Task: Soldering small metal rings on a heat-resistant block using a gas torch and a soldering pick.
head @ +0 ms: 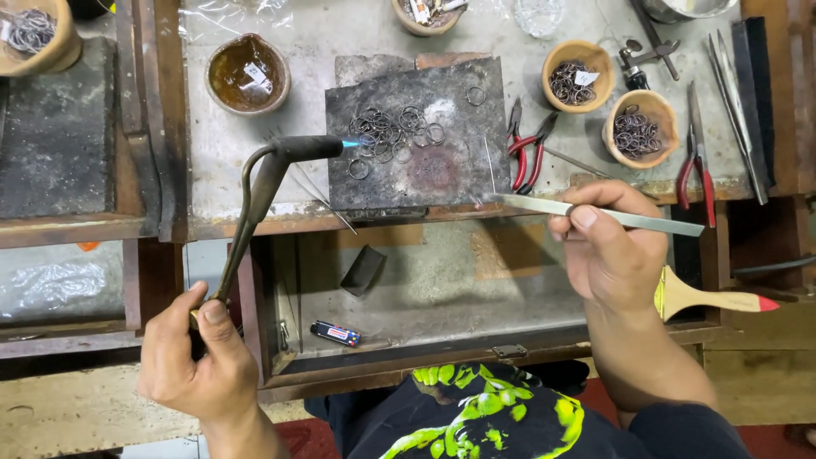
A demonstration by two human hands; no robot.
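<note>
Torch [263, 183] dark brown-black, small blue flame [351, 144] at its tip. Soldering block [416, 136] charcoal grey with a rusty red patch and a pale ashy spot; wire rings [395, 132] on it dull grey. Tweezers [595, 212] bright silver-grey. Pliers [527, 149] right of the block with red handles; second pair [697, 170] further right also red. Far bowls [578, 75] tan clay, holding dark grey rings. Far-left bowl [248, 75] glossy amber-brown inside. Brush [710, 297] pale wood, red-tipped handle. Near tray: lighter [334, 333] black with red and white. Shirt [476, 416] black, neon yellow-green splashes.
</note>
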